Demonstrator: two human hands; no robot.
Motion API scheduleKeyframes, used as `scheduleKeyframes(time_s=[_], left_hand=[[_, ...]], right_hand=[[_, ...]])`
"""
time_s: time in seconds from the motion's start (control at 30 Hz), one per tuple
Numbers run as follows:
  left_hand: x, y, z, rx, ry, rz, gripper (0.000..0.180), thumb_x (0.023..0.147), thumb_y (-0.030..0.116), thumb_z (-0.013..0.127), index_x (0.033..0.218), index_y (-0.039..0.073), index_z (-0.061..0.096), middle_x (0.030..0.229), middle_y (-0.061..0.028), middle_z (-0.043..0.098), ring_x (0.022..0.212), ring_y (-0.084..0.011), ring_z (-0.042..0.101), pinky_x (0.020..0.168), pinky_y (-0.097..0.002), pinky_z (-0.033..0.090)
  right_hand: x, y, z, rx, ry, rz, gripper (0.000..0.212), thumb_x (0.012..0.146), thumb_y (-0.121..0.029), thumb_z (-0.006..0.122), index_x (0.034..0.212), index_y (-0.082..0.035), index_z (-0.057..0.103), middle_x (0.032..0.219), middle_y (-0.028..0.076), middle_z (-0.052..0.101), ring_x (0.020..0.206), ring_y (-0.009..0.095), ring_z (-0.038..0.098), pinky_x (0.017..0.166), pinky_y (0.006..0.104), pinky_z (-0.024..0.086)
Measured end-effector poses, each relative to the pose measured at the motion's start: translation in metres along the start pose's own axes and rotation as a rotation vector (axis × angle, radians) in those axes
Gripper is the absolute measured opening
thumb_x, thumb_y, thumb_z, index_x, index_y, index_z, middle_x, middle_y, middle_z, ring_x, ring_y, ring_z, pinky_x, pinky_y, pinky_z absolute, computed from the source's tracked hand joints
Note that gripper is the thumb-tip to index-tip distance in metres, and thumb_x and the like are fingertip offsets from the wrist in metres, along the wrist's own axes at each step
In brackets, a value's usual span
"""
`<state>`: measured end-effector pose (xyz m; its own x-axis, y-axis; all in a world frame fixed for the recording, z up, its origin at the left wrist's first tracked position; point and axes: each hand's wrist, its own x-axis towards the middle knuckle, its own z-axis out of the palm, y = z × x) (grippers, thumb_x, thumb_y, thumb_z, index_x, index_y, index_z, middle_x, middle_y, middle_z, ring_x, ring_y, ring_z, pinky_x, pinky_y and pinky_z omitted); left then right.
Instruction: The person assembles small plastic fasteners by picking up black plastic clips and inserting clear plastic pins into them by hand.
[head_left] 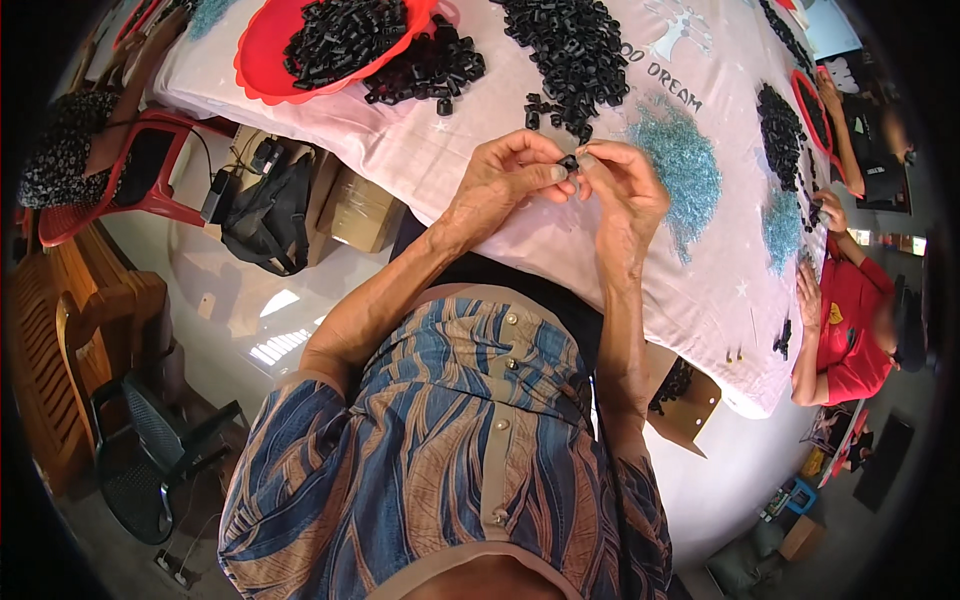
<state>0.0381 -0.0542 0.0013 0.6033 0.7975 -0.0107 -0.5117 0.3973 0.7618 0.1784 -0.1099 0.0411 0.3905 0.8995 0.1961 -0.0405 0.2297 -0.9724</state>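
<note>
Both hands meet over the near edge of the pink cloth-covered table (420, 150). A small black plastic part (569, 162) is pinched between the thumb and fingers of my left hand (508, 182). Close against it, the thumb and fingertips of my right hand (628, 190) are pressed together; whatever they hold is too small to make out. Just beyond my hands lies a heap of similar black parts (575, 60). To the right of my right hand spreads a pile of tiny light-blue pieces (685, 165).
A red scalloped basin (258, 65) holds many black parts, with a loose pile (435, 72) beside it. At right, people work near more black (780, 125) and blue piles (782, 228). Cartons (358, 212) and a black bag (270, 215) stand at left, near a red chair (150, 185).
</note>
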Motion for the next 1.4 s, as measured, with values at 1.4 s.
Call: scheduleKeyframes(time_s=[1.4], left_hand=[[0.003,0.027,-0.032,-0.187,0.274,0.202,0.014,0.094,0.004,0.058,0.107,-0.001,0.06,0.1,-0.0147,0.065,0.086,-0.0187,0.066,0.081,-0.0275,0.055]], right_hand=[[0.03,-0.01,0.0,-0.926,-0.423,-0.062,0.017,0.077,-0.002,0.065,0.094,0.002,0.065,0.088,0.015,0.065,0.077,0.03,0.064,0.069,0.0381,0.051]])
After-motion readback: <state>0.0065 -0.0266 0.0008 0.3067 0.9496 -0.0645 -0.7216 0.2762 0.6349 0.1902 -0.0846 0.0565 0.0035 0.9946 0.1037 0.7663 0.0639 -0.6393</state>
